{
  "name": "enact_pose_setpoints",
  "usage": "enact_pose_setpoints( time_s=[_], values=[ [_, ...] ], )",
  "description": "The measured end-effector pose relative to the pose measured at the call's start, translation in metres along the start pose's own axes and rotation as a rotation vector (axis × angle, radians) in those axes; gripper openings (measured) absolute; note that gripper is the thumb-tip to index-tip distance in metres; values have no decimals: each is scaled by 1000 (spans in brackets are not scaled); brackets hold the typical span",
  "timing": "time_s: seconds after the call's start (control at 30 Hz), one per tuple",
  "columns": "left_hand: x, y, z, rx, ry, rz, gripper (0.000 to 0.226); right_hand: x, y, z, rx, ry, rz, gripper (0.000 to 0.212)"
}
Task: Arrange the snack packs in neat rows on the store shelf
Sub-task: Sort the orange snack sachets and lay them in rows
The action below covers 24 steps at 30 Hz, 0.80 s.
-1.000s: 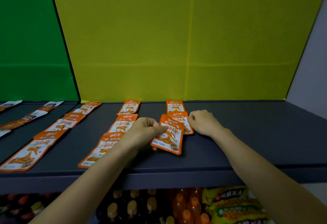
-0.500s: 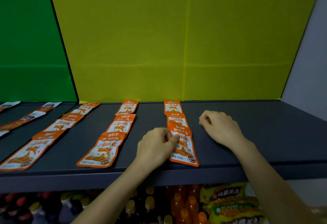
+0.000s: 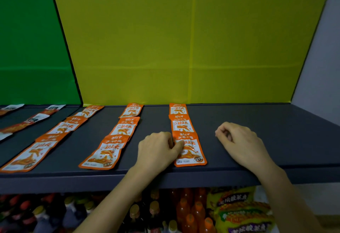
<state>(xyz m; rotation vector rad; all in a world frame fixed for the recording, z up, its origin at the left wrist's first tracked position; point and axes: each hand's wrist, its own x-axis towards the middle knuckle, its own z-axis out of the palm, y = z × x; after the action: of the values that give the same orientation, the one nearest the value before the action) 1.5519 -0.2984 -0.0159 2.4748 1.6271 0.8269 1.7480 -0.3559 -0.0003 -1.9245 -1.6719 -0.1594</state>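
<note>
Left hand (image 3: 159, 149) is pinching the front pack (image 3: 191, 151) by its edge to square it w/ its row (image 3: 182, 124), right hand (image 3: 239, 141) resting curled & empty.

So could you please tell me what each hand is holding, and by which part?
The left hand pinches the front snack pack by its left edge; the curled right hand holds nothing.

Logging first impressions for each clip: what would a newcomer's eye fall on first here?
The bright yellow back panel dominates above the dark shelf. Orange snack packs lie there in rows; the left hand holds the front pack of the rightmost row, the right hand curled beside it.
</note>
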Motion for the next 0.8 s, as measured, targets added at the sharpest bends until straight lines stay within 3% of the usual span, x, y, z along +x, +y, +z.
enact_pose_setpoints(
  time_s=[0.2, 0.3, 0.57, 0.8],
  values=[
    [-13, -12, -28, 285, 323, 117, 29, -4, -12, -4, 18, 48, -103, 16],
    [-29, -33, -49, 354, 386, 104, 29, -4, -35, -4, 74, 37, -226, 15],
    [-130, -107, -128, 539, 499, -259, 35, -17, -149, 28, 320, -46, -641, 19],
    [-269, -171, -177, 741, 457, -641, 13, -78, -264, 80, 473, -303, -963, 18]
  ],
)
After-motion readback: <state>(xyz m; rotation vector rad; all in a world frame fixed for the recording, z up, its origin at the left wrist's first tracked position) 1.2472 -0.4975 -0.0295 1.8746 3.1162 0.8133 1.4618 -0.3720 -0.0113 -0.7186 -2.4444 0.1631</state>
